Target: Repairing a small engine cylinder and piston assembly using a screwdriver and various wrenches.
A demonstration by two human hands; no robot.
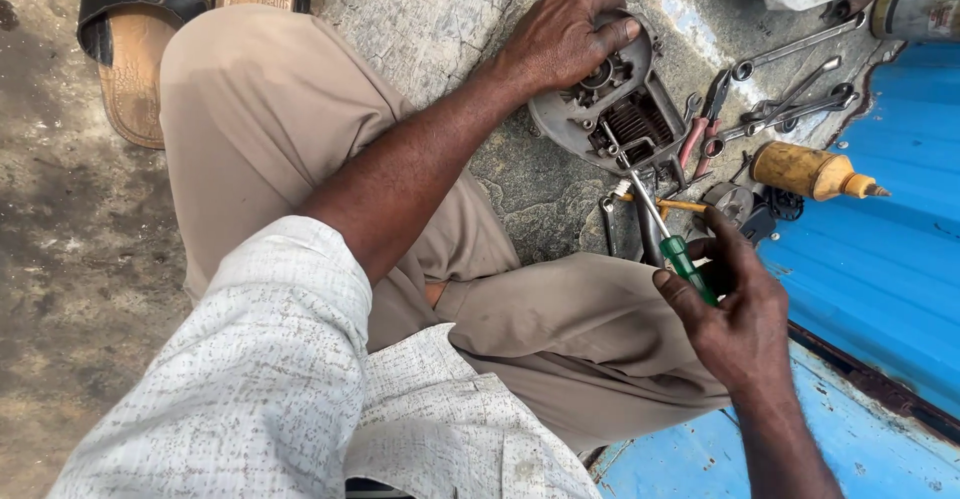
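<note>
Grey engine cover [600,119] lay on cracked stone at your 12 o'clock. Your left hand [565,39] clasped its top edge; your right hand [735,309] gripped a green-handled screwdriver [665,234], tip at the cover's lower edge. Wrenches [795,79] and a yellow oil bottle [810,171] lay at 2 o'clock.

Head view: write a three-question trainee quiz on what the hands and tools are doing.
1. True or false: the left hand rests on top of the grey metal housing.
2. Which tool is in the right hand? A) wrench B) green-handled screwdriver C) pliers
3. Fill in: the yellow oil bottle lies on its ___, beside the wrenches.

Key: 1 true; 2 B; 3 side.
</note>
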